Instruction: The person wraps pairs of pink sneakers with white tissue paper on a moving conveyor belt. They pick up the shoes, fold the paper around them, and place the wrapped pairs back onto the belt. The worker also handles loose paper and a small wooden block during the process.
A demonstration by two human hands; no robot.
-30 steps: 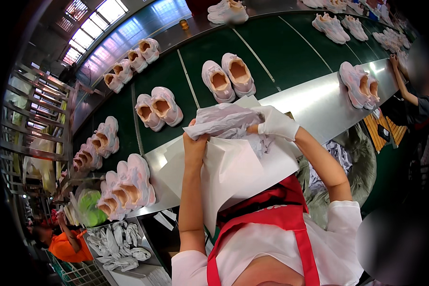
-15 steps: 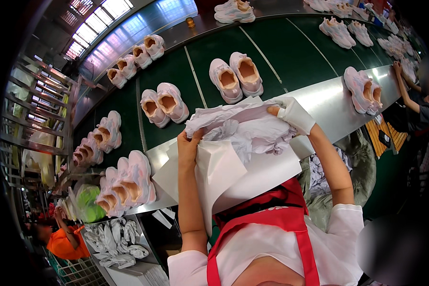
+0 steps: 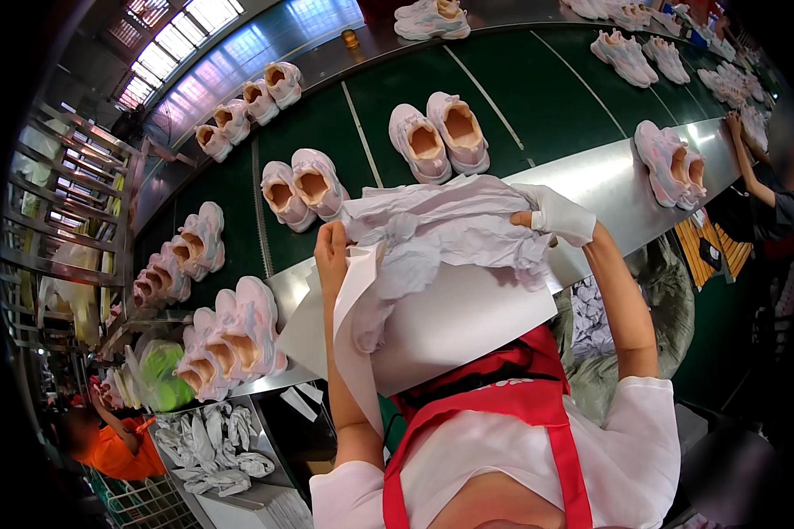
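Note:
Crumpled white tissue paper [image 3: 450, 225] stretches between my two hands, bunched and creased, with one part hanging down at the left. My left hand [image 3: 330, 254] pinches its left end, close to the curled edge of a white sheet [image 3: 476, 322]. The right end is gripped by my right hand [image 3: 551, 217], which wears a white covering that leaves fingertips bare. Smooth and stiffer-looking, the sheet lies under the tissue at the bench edge, against my red apron [image 3: 503, 414]. A pair of pale pink sneakers [image 3: 304, 189] stands just beyond my left hand.
More sneakers [image 3: 439, 137] stand in pairs on the green conveyor belt [image 3: 538, 97] and on its metal edge [image 3: 591, 189]. Crumpled paper [image 3: 212, 450] fills a bin at lower left; a sack [image 3: 670, 309] holds more at right. A person in orange [image 3: 119, 450] is at far left.
The tissue paper has been pulled out wider and flatter, and part of it now hangs down over the sheet at left. My left hand moved slightly left, my right hand slightly right.

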